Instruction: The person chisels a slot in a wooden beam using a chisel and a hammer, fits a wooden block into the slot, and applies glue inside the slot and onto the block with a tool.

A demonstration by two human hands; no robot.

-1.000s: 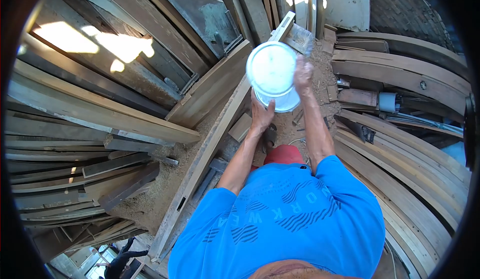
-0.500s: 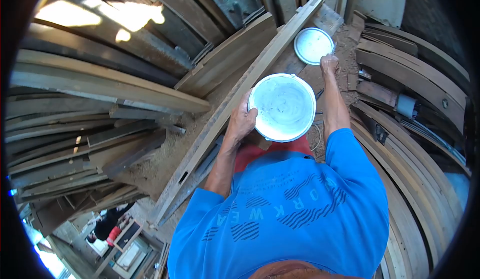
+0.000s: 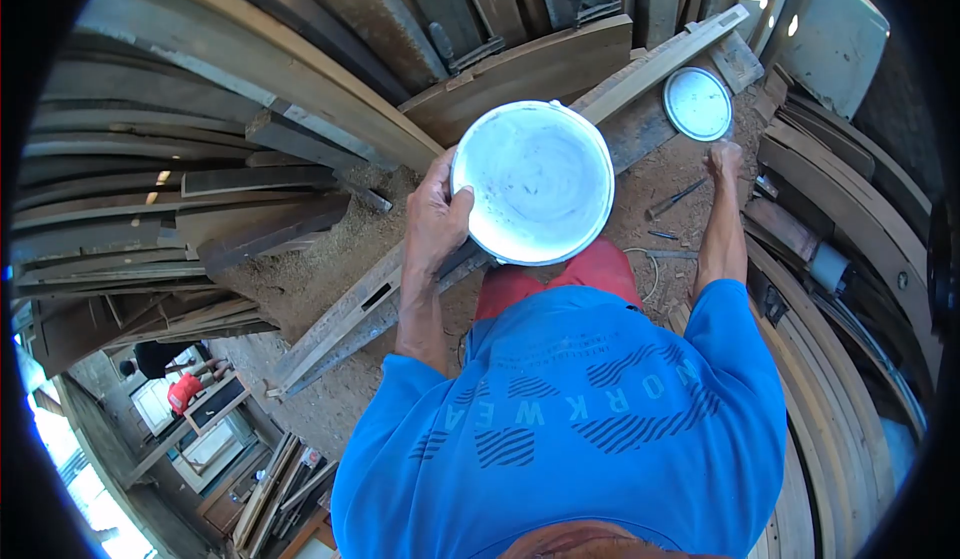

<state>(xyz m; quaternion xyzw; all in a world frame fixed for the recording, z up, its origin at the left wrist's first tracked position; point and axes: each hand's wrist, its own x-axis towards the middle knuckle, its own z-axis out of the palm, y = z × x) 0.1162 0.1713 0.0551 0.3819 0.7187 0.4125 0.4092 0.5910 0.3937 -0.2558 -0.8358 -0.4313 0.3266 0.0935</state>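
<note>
A white round tub (image 3: 535,184), its pale inside facing up, is gripped at its left rim by my left hand (image 3: 438,221), with the thumb over the edge. Farther out on the right, my right hand (image 3: 724,161) has its fingers closed at the lower edge of a round white lid (image 3: 698,105). The lid lies apart from the tub, in front of a short wooden block (image 3: 736,59). A long notched beam (image 3: 660,64) runs behind the tub.
Boards lean in stacks on the left (image 3: 130,174) and right (image 3: 840,194). Sawdust covers the ground (image 3: 290,279). A chisel-like tool (image 3: 676,199) lies near my right forearm. A person in red and black (image 3: 182,391) is at the lower left, beside wooden frames.
The lid has come off the tub and moved right with my right hand. My left hand has shifted the tub left, and its inside now shows. The view has turned.
</note>
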